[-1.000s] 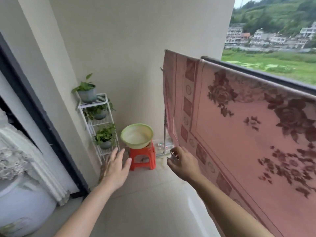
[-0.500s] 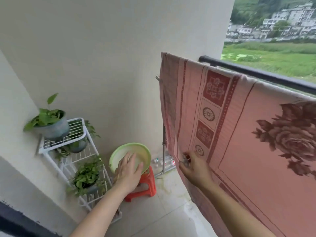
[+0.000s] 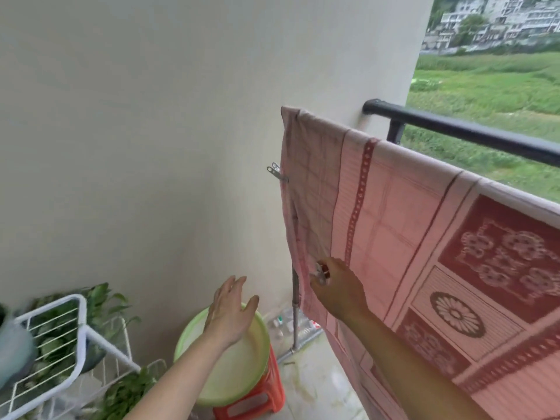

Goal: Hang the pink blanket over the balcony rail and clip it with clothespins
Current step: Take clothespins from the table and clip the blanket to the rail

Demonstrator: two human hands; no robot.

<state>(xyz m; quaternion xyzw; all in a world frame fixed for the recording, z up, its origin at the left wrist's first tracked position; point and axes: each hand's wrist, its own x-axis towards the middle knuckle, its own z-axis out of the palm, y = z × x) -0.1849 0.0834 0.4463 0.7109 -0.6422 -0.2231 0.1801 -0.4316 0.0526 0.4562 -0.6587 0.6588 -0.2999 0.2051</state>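
The pink blanket (image 3: pixel 424 231), patterned in dark red, hangs over a rail on the right, just inside the black balcony rail (image 3: pixel 472 133). A metal clothespin (image 3: pixel 277 173) grips the blanket's left edge high up. My right hand (image 3: pixel 338 286) is at that same edge lower down, fingers closed on a second metal clothespin (image 3: pixel 321 272) held against the cloth. My left hand (image 3: pixel 231 310) hovers open, fingers spread, above a green basin (image 3: pixel 257 371).
The green basin rests on a red plastic stool (image 3: pixel 257 404). A white wire rack (image 3: pixel 75 334) with potted plants (image 3: pixel 100 301) stands at the lower left. A thin metal pole (image 3: pixel 295 310) stands behind the blanket's edge. A plain wall fills the left.
The view has turned up and moved closer to the blanket's left edge. My right hand has risen along that edge with the clothespin. My left hand has lifted off the basin.
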